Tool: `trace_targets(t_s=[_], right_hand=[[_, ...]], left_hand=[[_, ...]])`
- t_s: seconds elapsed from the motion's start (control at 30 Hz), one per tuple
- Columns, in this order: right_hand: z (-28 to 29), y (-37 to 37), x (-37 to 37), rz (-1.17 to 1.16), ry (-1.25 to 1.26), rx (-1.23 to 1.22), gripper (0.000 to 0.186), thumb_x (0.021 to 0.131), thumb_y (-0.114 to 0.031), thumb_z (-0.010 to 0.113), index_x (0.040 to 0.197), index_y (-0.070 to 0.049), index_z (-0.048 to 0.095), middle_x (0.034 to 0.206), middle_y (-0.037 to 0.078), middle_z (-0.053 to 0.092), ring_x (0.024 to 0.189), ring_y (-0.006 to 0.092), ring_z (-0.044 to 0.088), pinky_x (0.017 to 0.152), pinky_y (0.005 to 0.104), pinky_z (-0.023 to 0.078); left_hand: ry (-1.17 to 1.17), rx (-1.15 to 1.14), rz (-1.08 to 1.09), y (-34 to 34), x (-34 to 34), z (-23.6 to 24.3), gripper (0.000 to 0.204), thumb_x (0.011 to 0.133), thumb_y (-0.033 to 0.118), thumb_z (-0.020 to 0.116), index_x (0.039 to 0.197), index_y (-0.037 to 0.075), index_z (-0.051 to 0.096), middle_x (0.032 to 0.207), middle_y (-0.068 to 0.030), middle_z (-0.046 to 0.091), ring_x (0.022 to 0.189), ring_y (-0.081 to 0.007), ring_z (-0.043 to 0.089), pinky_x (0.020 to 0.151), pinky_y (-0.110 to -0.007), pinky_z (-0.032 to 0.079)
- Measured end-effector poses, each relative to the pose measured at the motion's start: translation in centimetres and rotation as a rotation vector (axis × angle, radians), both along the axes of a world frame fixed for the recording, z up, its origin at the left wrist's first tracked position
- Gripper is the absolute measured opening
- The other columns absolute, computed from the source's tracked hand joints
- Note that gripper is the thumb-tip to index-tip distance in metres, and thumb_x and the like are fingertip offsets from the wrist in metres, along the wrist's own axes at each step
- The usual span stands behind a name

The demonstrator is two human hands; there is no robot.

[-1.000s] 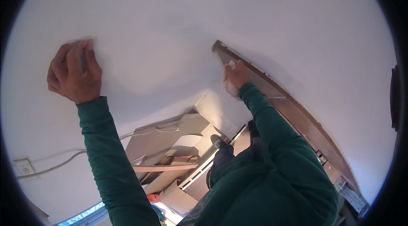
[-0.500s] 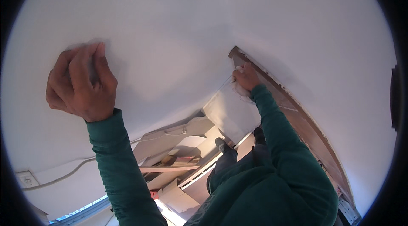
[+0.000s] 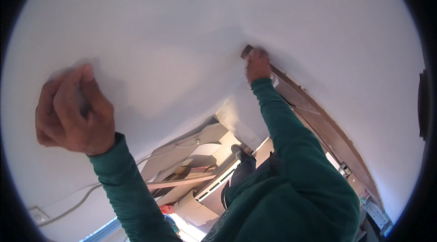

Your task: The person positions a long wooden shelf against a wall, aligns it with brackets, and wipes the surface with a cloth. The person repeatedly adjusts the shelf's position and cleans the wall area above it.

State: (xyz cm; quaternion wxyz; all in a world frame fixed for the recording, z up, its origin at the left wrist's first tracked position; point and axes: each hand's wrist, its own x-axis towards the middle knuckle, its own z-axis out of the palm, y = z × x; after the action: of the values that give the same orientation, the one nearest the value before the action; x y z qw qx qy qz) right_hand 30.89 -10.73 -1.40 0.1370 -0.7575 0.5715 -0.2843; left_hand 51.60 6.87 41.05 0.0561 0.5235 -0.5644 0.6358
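Note:
My left hand [image 3: 75, 110] is held against the white wall [image 3: 168, 78], its fingers curled and the thumb drawn in toward them. Whatever it may hold is hidden. Farther right, my right hand [image 3: 258, 66] closes on a white cloth [image 3: 274, 79], mostly covered by the fingers. It presses the cloth at the far end of a long brown wooden ledge [image 3: 314, 108], close to the corner where two white walls meet. The dark end of the ledge shows just beyond the fingertips.
Below lie a pale panel [image 3: 243, 117], stacked boards [image 3: 195, 169] and a wooden strip [image 3: 182, 182]. A cable [image 3: 77, 210] runs along the left wall from a socket [image 3: 39, 215]. My shoe [image 3: 237, 151] stands beside the panel.
My right hand has slid with the cloth along the ledge to its far end, up and left. My left hand has shifted slightly left and down.

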Motion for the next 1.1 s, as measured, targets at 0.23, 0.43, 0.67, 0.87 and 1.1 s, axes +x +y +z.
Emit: trace_targets(t_s=[0.23,0.43,0.67,0.87,1.1], right_hand=[[-0.2,-0.1,3.0,-0.069,0.274,0.129,0.030,0.090,-0.024,0.064,0.112,-0.004,0.061,0.109,0.023,0.057,0.096,0.0375,0.061,0.080,0.0449,0.055],[1.0,0.0,3.2,-0.104,0.424,0.087,0.024,0.088,-0.018,0.059,0.107,-0.003,0.064,0.104,0.022,0.057,0.093,0.0346,0.062,0.072,0.0451,0.055],[1.2,-0.3,1.0,-0.126,0.235,0.246,0.032,0.087,-0.015,0.056,0.113,0.003,0.061,0.112,0.029,0.052,0.097,0.0403,0.062,0.082,0.0489,0.056],[1.2,0.7,2.5,-0.171,0.145,0.145,0.041,0.087,-0.016,0.058,0.121,0.006,0.060,0.115,0.034,0.050,0.103,0.0443,0.060,0.088,0.0460,0.054],[4.4,-3.9,5.2,-0.128,0.278,0.759,0.047,0.086,-0.024,0.062,0.127,-0.001,0.059,0.124,0.030,0.057,0.113,0.0429,0.060,0.100,0.0444,0.049]], left_hand=[[-0.070,0.052,0.010,1.0,0.8,0.9,0.022,0.080,0.036,0.083,0.092,0.021,0.074,0.098,0.0021,0.073,0.101,-0.0123,0.062,0.087,-0.032,0.034],[-0.041,0.051,-0.030,0.5,1.1,0.8,0.020,0.081,0.037,0.083,0.089,0.020,0.074,0.096,0.0015,0.074,0.095,-0.0127,0.064,0.084,-0.032,0.037],[-0.011,0.035,-0.025,0.1,0.7,0.5,0.021,0.081,0.038,0.081,0.087,0.020,0.073,0.095,0.0017,0.073,0.096,-0.0134,0.062,0.085,-0.033,0.037],[-0.020,-0.004,-0.042,0.4,0.6,0.5,0.022,0.080,0.038,0.082,0.089,0.019,0.073,0.097,0.0018,0.072,0.098,-0.0130,0.061,0.087,-0.033,0.035],[-0.014,0.034,-0.024,0.6,0.5,0.1,0.021,0.079,0.033,0.084,0.091,0.019,0.074,0.093,0.0011,0.072,0.099,-0.0133,0.061,0.087,-0.033,0.035]])
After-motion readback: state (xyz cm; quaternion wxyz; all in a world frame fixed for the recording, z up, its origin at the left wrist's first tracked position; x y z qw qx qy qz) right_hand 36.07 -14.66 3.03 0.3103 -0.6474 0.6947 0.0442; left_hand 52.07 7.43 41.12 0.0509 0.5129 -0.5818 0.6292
